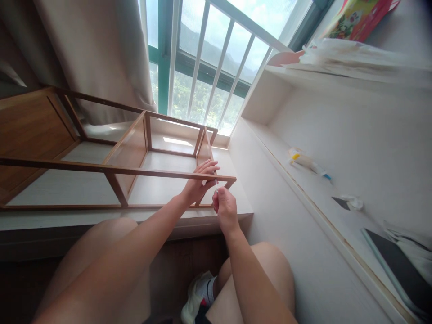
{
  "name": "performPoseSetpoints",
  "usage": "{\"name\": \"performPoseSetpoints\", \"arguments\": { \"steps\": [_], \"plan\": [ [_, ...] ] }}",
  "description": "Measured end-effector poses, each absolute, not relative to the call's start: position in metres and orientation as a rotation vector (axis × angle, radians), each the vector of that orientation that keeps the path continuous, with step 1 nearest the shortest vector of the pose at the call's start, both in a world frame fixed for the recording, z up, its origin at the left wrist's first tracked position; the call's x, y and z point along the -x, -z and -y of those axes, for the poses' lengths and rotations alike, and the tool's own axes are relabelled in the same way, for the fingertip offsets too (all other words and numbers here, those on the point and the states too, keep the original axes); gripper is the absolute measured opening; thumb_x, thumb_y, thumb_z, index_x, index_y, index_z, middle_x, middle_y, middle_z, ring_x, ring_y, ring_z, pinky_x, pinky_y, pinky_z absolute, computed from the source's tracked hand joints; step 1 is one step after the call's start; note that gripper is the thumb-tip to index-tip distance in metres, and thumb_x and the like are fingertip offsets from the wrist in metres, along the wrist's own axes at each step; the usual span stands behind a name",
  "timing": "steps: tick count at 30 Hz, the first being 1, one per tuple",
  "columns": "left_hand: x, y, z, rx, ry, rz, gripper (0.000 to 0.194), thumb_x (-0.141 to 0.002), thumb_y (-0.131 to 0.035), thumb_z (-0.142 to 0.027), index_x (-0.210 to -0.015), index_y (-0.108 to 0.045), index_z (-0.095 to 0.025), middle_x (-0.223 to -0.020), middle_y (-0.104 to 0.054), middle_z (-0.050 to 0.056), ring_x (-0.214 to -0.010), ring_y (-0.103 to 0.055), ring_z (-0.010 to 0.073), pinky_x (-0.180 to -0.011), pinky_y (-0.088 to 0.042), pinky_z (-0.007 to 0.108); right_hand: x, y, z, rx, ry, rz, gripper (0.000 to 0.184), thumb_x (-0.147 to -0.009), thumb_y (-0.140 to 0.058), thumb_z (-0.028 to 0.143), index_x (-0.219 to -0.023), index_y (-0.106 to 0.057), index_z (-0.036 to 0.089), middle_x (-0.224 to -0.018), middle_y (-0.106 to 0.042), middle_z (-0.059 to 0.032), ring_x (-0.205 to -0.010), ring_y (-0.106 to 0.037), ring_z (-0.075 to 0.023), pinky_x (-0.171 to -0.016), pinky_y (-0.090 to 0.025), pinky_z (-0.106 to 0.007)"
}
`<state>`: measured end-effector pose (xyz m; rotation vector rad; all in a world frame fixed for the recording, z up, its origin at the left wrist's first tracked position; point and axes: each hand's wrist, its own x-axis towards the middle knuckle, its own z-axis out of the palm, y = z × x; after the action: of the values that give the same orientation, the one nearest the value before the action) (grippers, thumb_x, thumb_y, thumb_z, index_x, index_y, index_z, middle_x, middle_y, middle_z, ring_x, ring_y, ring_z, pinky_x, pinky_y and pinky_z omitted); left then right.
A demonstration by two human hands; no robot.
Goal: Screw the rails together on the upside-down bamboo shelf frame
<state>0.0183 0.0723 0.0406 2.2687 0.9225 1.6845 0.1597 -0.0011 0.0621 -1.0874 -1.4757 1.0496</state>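
Note:
A brown wooden shelf frame (111, 169) lies on its side on the white window ledge (60, 189). My left hand (199, 180) grips the frame's front rail near its right end, fingers wrapped over the top. My right hand (225, 209) is closed round a thin metal tool (216, 184), its tip pointing up at the rail beside the left hand's fingers. What the tip touches is too small to see.
A white built-in shelf (303, 180) on the right holds a small tube (305, 160), scraps and a dark flat item (401, 265). Window bars (216, 67) and a curtain (94, 58) stand behind the frame. My bare knees and a white shoe (197, 297) are below.

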Motion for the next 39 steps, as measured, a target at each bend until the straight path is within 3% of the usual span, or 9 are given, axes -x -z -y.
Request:
{"name": "performPoseSetpoints", "arguments": {
  "steps": [3,7,13,17,22,25,32,35,39],
  "plan": [
    [-0.019,-0.041,-0.072,-2.255,-1.674,-0.945,0.036,-0.091,-0.057,-0.028,-0.126,-0.053,-0.024,-0.140,-0.053,0.008,-0.139,-0.039,0.0246,-0.117,-0.033,0.051,-0.169,-0.074,0.009,1.237,-0.574,1.843,0.044,-0.096,-0.035,0.056,-0.072,-0.045,0.020,-0.066,-0.047,0.0021,-0.062,-0.043,-0.0128,-0.061,-0.033,-0.025],
    [-0.018,-0.040,-0.071,-2.243,-1.658,-0.955,0.035,-0.092,-0.056,-0.027,-0.126,-0.053,-0.024,-0.142,-0.052,0.007,-0.140,-0.038,0.0246,-0.117,-0.032,0.052,-0.169,-0.088,0.013,1.414,-0.083,2.102,0.036,-0.099,-0.037,0.043,-0.074,-0.050,0.020,-0.069,-0.054,-0.0005,-0.063,-0.047,-0.0140,-0.061,-0.028,-0.025],
    [-0.018,-0.040,-0.071,-2.235,-1.652,-0.945,0.035,-0.092,-0.056,-0.028,-0.127,-0.053,-0.025,-0.142,-0.051,0.008,-0.140,-0.037,0.0248,-0.117,-0.032,0.052,-0.164,-0.103,0.013,1.570,0.174,2.193,0.037,-0.100,-0.032,0.031,-0.076,-0.056,0.018,-0.070,-0.062,-0.0045,-0.060,-0.050,-0.0146,-0.057,-0.021,-0.028],
    [-0.018,-0.039,-0.072,-2.228,-1.667,-0.942,0.036,-0.091,-0.057,-0.030,-0.127,-0.053,-0.025,-0.141,-0.052,0.008,-0.140,-0.038,0.0258,-0.116,-0.033,0.053,-0.161,-0.105,0.016,1.566,-0.039,2.085,0.041,-0.099,-0.030,0.032,-0.071,-0.056,0.018,-0.069,-0.062,-0.0057,-0.061,-0.051,-0.0152,-0.059,-0.026,-0.027],
    [-0.018,-0.039,-0.072,-2.237,-1.672,-0.935,0.037,-0.091,-0.057,-0.029,-0.127,-0.053,-0.025,-0.142,-0.052,0.008,-0.140,-0.038,0.0250,-0.116,-0.034,0.053,-0.141,-0.082,0.019,1.251,-0.992,1.345,0.045,-0.096,-0.031,0.049,-0.066,-0.049,0.020,-0.053,-0.047,0.0012,-0.048,-0.043,-0.0134,-0.051,-0.033,-0.027],
    [-0.018,-0.037,-0.075,-2.230,-1.692,-0.943,0.037,-0.091,-0.058,-0.029,-0.127,-0.053,-0.025,-0.141,-0.052,0.008,-0.140,-0.038,0.0251,-0.116,-0.034,0.053,-0.120,-0.075,0.022,0.908,-1.370,0.856,0.037,-0.094,-0.035,0.048,-0.069,-0.044,0.022,-0.056,-0.041,0.0033,-0.048,-0.038,-0.0124,-0.049,-0.032,-0.026],
    [-0.018,-0.038,-0.081,-2.287,-1.757,-0.879,0.038,-0.090,-0.059,-0.030,-0.127,-0.052,-0.026,-0.136,-0.055,0.008,-0.132,-0.048,0.0237,-0.112,-0.041,0.050,-0.093,-0.091,0.036,0.499,-1.471,0.516,0.018,-0.090,-0.042,0.023,-0.072,-0.043,0.024,-0.066,-0.032,0.0026,-0.054,-0.030,-0.0149,-0.055,-0.037,-0.027],
    [-0.017,-0.039,-0.080,-2.302,-1.771,-0.862,0.036,-0.090,-0.059,-0.031,-0.125,-0.054,-0.026,-0.133,-0.057,0.008,-0.131,-0.049,0.0241,-0.114,-0.039,0.051,-0.096,-0.082,0.035,0.496,-1.502,0.578,0.017,-0.093,-0.046,0.029,-0.077,-0.046,0.025,-0.068,-0.035,0.0021,-0.056,-0.033,-0.0149,-0.055,-0.038,-0.027],
    [-0.018,-0.039,-0.076,-2.245,-1.730,-0.913,0.035,-0.091,-0.058,-0.029,-0.126,-0.053,-0.025,-0.138,-0.054,0.008,-0.137,-0.042,0.0245,-0.116,-0.036,0.051,-0.116,-0.065,0.025,0.803,-1.408,0.854,0.031,-0.094,-0.044,0.053,-0.082,-0.044,0.024,-0.068,-0.039,0.0031,-0.054,-0.037,-0.0130,-0.053,-0.036,-0.026]
  ]
}}
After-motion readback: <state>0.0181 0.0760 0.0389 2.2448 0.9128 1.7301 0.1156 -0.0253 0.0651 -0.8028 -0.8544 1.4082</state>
